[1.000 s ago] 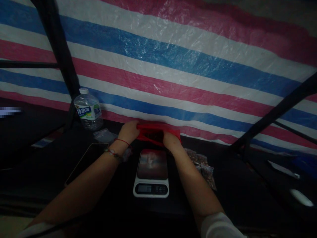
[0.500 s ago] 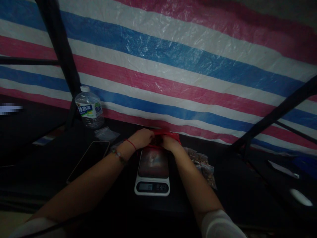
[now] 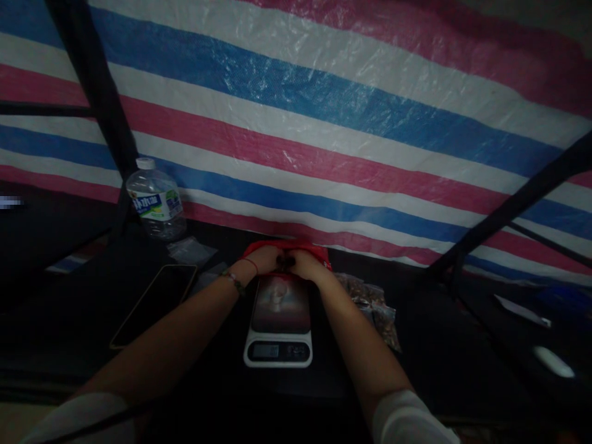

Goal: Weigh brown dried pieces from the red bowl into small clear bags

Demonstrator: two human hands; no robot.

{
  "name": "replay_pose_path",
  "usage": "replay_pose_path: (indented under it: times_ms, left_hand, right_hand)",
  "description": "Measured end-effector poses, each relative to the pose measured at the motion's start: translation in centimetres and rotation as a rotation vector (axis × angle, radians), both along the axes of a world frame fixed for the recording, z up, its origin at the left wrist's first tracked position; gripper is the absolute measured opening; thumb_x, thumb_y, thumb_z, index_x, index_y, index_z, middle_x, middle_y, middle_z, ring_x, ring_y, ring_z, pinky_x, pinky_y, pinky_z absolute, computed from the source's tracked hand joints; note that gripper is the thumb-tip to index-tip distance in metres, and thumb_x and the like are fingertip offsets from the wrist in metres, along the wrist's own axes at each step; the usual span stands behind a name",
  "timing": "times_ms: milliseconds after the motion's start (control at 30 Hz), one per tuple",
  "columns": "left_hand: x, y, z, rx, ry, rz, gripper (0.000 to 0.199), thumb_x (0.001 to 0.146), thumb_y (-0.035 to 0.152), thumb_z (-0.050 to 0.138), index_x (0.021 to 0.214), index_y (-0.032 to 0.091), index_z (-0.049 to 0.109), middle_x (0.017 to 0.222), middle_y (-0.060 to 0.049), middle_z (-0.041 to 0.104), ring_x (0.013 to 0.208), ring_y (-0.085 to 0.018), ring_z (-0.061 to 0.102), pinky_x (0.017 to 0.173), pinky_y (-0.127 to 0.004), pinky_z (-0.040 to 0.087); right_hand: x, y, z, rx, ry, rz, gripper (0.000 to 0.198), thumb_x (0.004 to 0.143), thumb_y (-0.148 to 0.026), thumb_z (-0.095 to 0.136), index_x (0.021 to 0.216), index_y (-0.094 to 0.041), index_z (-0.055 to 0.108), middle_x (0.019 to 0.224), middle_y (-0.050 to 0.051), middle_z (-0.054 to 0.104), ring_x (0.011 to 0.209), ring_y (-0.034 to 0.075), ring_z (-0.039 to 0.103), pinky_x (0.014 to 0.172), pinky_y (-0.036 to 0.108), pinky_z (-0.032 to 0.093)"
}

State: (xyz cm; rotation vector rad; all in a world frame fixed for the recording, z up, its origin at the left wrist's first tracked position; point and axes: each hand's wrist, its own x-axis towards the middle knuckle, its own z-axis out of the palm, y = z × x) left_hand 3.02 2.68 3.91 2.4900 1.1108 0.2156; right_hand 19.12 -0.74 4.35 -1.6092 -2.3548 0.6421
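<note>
1. Hanging at 12 o'clock from the scale, the tarp (image 3: 287, 142) backs everything; if it sags, it could probably shove stuff forward.
2. Bottle (image 3: 157, 200), 10 o'clock: looks light, so a stray left arm might tip it.
3. Red bag (image 3: 319, 250), 12 o'clock, just past the scale (image 3: 280, 308): seems flimsy, so a hard tug could tear or spill it.
4. Scale, dead centre: any bag edge leaning on it would mess with the reading. Digits are too dim for me.
5. Phone (image 3: 155, 305), 9 o'clock, near the left forearm, easily swiped.
6. Left hand (image 3: 266, 259) and right hand (image 3: 303, 263), 12 o'clock: fingers curled close together at the bag's mouth; can't tell what they're gripping. Bad light = fumbles.
7. Packets (image 3: 385, 324), 3 o'clock: right forearm could scatter them.
</note>
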Motion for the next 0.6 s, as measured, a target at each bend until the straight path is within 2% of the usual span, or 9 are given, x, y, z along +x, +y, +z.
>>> replay_pose_path:
  times_ms: [100,200,267,300,400,500,600]
  left_hand:
    - [-1.0,-0.6,1.0,0.048,-0.091,-0.014,0.025,0.080,0.025,0.049,0.082,0.023,0.074,0.087,-0.002,0.073,0.081,-0.017,0.065,0.078,-0.025,0.047]
    - [-2.3,-2.3,2.4,0.090,-0.191,-0.070,0.029,0.085,0.034,0.047,0.085,0.021,0.072,0.091,-0.003,0.071,0.086,-0.017,0.064,0.079,-0.025,0.046]
    - [-3.1,-3.9,3.0,0.042,-0.205,-0.157,0.030,0.079,0.043,0.058,0.097,0.022,0.071,0.098,-0.003,0.070,0.089,-0.018,0.063,0.079,-0.025,0.046]
    - [-3.4,-4.7,3.1,0.019,-0.195,-0.200,0.037,0.073,0.045,0.065,0.103,0.023,0.069,0.103,-0.003,0.069,0.091,-0.018,0.063,0.079,-0.025,0.046]
    - [-3.7,-6.6,2.8,0.009,-0.139,-0.262,0.043,0.063,0.042,0.074,0.101,0.024,0.068,0.102,-0.003,0.068,0.090,-0.020,0.062,0.078,-0.026,0.046]
    - [-3.2,-6.7,2.0,0.069,-0.121,-0.186,0.024,0.069,0.033,0.068,0.089,0.021,0.068,0.091,-0.003,0.068,0.082,-0.019,0.062,0.072,-0.027,0.046]
    - [-2.2,-5.4,1.5,0.221,-0.172,-0.004,0.014,0.073,0.023,0.058,0.083,0.018,0.065,0.087,-0.005,0.067,0.082,-0.020,0.062,0.074,-0.029,0.046]
  right_hand:
    - [0.1,-0.1,0.0,0.016,0.056,0.013,0.036,0.076,-0.015,0.063,0.112,-0.018,0.066,0.107,0.008,0.070,0.092,0.019,0.066,0.080,0.028,0.049]
    - [-0.1,-0.1,-0.4,0.062,0.000,-0.003,0.048,0.075,-0.026,0.069,0.122,-0.021,0.060,0.120,0.009,0.065,0.105,0.023,0.062,0.089,0.033,0.048]
    - [-0.3,-0.1,-0.9,0.050,-0.027,0.031,0.047,0.077,-0.029,0.068,0.123,-0.022,0.060,0.122,0.009,0.064,0.107,0.023,0.062,0.091,0.033,0.047]
    - [-0.4,0.0,-1.1,0.034,-0.018,0.059,0.044,0.079,-0.028,0.066,0.122,-0.023,0.060,0.122,0.008,0.064,0.106,0.022,0.062,0.092,0.032,0.047]
    - [-0.4,0.2,-1.6,0.020,0.017,0.106,0.041,0.082,-0.022,0.062,0.124,-0.023,0.060,0.121,0.006,0.066,0.105,0.019,0.063,0.092,0.027,0.046]
    - [-0.2,0.4,-1.7,0.025,-0.037,0.062,0.038,0.081,-0.018,0.062,0.119,-0.020,0.063,0.117,0.007,0.067,0.103,0.019,0.064,0.088,0.026,0.047]
    - [-0.2,0.4,-1.5,0.023,-0.099,0.035,0.030,0.083,-0.019,0.060,0.112,-0.020,0.067,0.112,0.008,0.069,0.098,0.020,0.066,0.085,0.026,0.048]
